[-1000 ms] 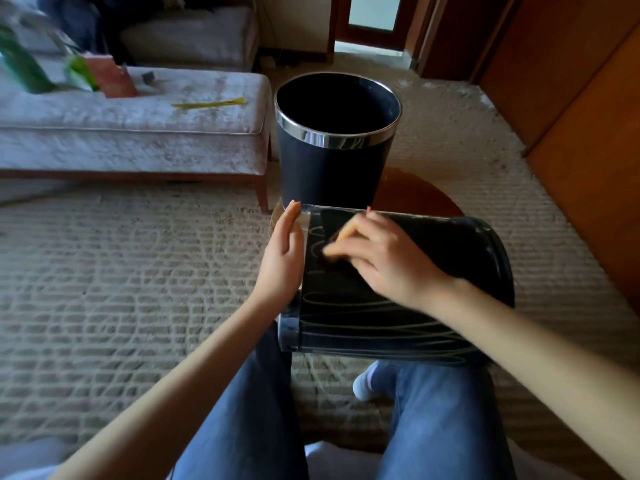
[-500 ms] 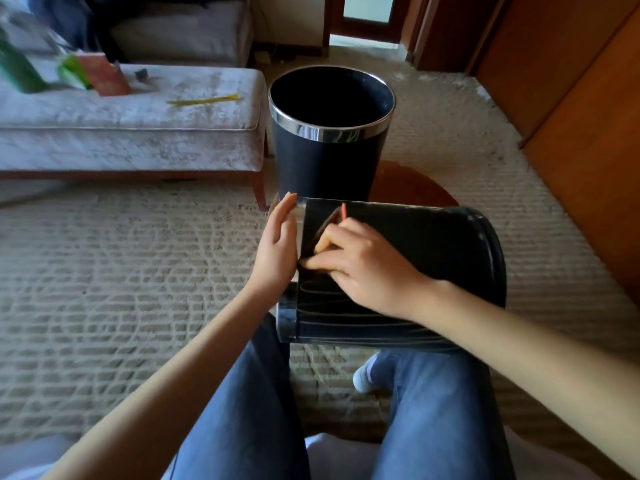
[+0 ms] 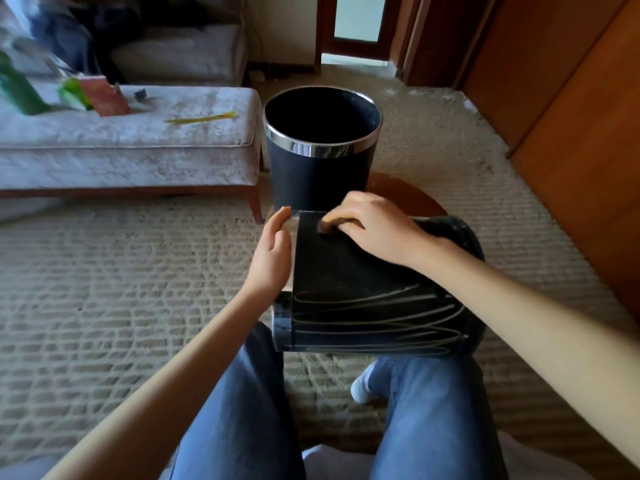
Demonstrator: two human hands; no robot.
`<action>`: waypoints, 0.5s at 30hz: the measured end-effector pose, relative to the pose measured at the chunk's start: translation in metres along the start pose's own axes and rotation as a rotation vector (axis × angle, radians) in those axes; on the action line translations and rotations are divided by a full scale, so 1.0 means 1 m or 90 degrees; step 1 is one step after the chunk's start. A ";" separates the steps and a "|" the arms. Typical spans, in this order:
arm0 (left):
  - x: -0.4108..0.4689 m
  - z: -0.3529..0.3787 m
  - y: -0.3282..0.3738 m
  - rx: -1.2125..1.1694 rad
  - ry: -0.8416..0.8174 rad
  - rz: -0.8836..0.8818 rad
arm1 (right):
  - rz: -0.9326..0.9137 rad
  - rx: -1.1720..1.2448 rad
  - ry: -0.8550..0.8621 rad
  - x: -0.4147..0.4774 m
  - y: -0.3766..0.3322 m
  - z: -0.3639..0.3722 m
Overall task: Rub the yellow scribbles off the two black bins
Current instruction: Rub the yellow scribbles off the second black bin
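A black bin (image 3: 349, 271) lies on its side across my knees, its chrome-rimmed mouth to the left. Yellow scribbles (image 3: 377, 320) cover the near part of its wall; the far part is plain black. My left hand (image 3: 272, 256) lies flat with straight fingers against the bin's rim end. My right hand (image 3: 375, 228) presses a small brown pad (image 3: 325, 227) onto the far upper wall, fingers curled over it. A second black bin (image 3: 320, 174) with a chrome rim stands upright on the carpet just beyond.
A grey upholstered bench (image 3: 131, 150) stands at the left with a yellow strip (image 3: 201, 118), a red packet and green items on it. A round wooden board (image 3: 405, 192) lies behind the bins. Wooden panels line the right side. Carpet covers the floor.
My right hand has slid the pad away from me to the far edge of the bin's wall. The scribbles under its earlier spot are gone. The left hand stays at the rim.
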State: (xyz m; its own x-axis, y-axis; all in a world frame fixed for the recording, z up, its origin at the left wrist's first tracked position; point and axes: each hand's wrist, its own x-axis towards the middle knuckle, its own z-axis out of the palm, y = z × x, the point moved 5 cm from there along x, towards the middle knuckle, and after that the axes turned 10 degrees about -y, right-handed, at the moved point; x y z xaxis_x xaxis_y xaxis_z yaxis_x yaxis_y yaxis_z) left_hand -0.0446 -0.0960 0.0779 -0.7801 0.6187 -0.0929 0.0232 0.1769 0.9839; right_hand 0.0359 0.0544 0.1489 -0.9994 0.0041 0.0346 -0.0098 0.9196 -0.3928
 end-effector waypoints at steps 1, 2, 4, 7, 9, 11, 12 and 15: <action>0.006 -0.002 -0.001 0.005 0.005 -0.026 | 0.002 -0.002 0.026 -0.023 0.008 -0.009; 0.015 -0.006 -0.009 0.000 0.011 -0.067 | 0.017 -0.009 0.065 -0.047 0.020 -0.019; 0.035 -0.007 -0.016 -0.021 0.001 -0.138 | 0.074 -0.043 0.155 -0.096 0.047 -0.042; 0.041 -0.002 -0.007 -0.105 -0.018 -0.185 | 0.153 -0.061 0.218 -0.147 0.080 -0.053; 0.039 0.001 -0.007 -0.116 -0.006 -0.189 | 0.152 -0.075 0.225 -0.161 0.089 -0.042; 0.034 0.000 -0.009 -0.114 0.012 -0.186 | 0.138 -0.096 0.239 -0.164 0.089 -0.028; 0.032 0.000 -0.011 -0.121 0.007 -0.184 | 0.133 -0.109 0.253 -0.163 0.088 -0.023; 0.023 -0.001 -0.012 -0.121 0.020 -0.142 | 0.117 -0.150 0.288 -0.163 0.082 -0.017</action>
State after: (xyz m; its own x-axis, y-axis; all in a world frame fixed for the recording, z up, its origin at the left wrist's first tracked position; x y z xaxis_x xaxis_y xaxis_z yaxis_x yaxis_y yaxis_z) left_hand -0.0635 -0.0850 0.0641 -0.7722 0.5555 -0.3083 -0.2662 0.1577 0.9509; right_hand 0.1982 0.1355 0.1272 -0.8692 0.2939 0.3975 0.2237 0.9509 -0.2140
